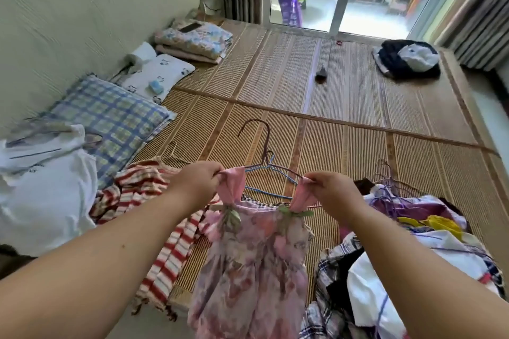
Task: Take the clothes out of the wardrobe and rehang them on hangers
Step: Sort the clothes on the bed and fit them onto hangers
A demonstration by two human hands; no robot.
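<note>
A small pink floral dress [253, 264] hangs in front of me over a bamboo mat. My left hand [197, 180] pinches its left pink shoulder strap, and my right hand [334, 190] pinches the right strap. A dark wire hanger [263, 140] sits at the dress's neckline, its hook standing up between my hands. A blue wire hanger [271, 173] lies on the mat right behind it. A red-and-white striped garment [165, 228] lies at the left on another hanger. A pile of mixed clothes [413, 270] with several purple hangers [385, 176] lies at the right.
The bamboo mat [344, 96] stretches toward a sliding glass door. Pillows [115, 115] and folded bedding [192, 38] line the left wall. White clothes [41, 181] lie at the far left. A dark bundle [405, 59] and a small grey object [321, 73] lie farther back.
</note>
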